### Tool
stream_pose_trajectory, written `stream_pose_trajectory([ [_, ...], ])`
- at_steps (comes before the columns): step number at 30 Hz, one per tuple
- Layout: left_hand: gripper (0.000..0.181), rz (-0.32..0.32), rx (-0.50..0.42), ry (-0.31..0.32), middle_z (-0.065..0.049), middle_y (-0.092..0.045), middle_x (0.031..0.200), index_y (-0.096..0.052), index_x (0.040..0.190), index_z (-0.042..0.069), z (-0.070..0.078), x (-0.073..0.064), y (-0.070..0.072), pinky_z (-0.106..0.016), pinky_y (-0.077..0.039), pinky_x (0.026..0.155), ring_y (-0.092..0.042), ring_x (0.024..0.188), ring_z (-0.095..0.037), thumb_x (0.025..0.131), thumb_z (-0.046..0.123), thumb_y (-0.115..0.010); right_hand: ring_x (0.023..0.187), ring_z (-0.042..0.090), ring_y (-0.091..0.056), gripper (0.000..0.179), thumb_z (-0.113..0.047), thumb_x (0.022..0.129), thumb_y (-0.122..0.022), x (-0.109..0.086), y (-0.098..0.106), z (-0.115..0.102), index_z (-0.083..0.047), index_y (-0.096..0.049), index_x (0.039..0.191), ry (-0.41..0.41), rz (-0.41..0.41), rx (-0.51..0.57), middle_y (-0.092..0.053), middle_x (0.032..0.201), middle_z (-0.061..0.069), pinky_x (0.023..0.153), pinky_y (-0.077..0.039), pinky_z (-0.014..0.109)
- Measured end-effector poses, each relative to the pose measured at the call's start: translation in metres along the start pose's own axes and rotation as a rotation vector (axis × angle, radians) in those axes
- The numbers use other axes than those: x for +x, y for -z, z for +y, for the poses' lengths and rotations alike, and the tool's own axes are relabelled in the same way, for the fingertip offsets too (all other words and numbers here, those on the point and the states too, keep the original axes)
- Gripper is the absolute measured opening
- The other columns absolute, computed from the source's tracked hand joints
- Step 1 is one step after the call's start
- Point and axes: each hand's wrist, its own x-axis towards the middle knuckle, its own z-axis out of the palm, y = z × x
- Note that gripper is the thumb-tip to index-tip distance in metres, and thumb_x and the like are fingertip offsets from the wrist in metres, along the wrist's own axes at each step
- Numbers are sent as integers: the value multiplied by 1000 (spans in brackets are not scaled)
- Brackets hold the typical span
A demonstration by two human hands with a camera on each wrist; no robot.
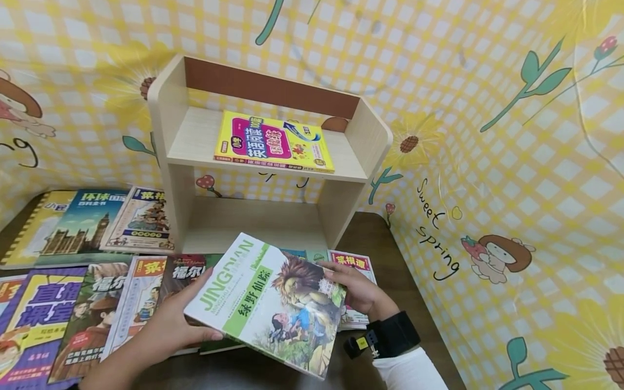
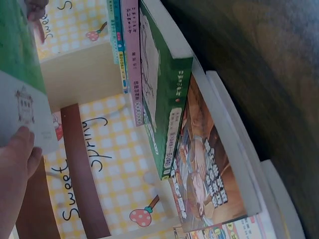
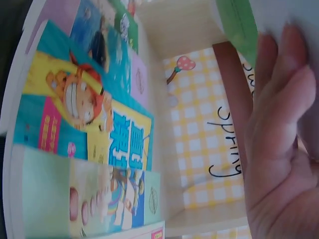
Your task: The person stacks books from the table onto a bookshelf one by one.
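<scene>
Both my hands hold a white-and-green book (image 1: 280, 311) at six o'clock, below the wooden shelf (image 1: 253, 218).
My left hand (image 1: 170, 319) pinches its nine-o'clock edge; my right hand (image 1: 359, 288) curls fingers over three o'clock, likely to share the weight and leave the cover facing me.

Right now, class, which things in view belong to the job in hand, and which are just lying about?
Belonging to the job: left hand, right hand, the white-and-green book they hold, probably the bookcase.

Just lying about, it seems: the yellow book lying flat, untouched; the unheld books on the table. The patterned cloth looks like mere backdrop.
</scene>
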Motion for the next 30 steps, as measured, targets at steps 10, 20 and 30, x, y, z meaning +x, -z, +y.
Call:
stream_pose_trajectory([
  [10, 115, 160, -68, 16, -27, -41, 143, -12, 154, 3, 4, -1, -8, -15, -47, 71, -55, 92, 6, 69, 14, -87, 98, 12, -63, 45, -22, 103, -40, 1, -33, -5, -9, -30, 145, 116, 166, 222, -63, 112, -2, 84, -52, 30],
  [20, 117, 323, -50, 39, -23, -35, 148, -4, 156, 16, 5, 2, -16, -2, -32, 80, -42, 107, 12, 72, 17, -86, 120, 20, -54, 66, -14, 99, -48, -8, -68, -7, -9, -14, 155, 181, 254, 170, -35, 150, 21, 91, -49, 25],
  [30, 118, 388, -63, 37, -18, -32, 153, -5, 156, 21, 0, 10, -18, -1, -26, 86, -43, 122, -10, 71, 13, -86, 141, 31, -31, 98, -18, 86, -74, -8, -77, -3, -21, -6, 156, 198, 220, -195, -23, 158, 12, 110, -33, 47],
])
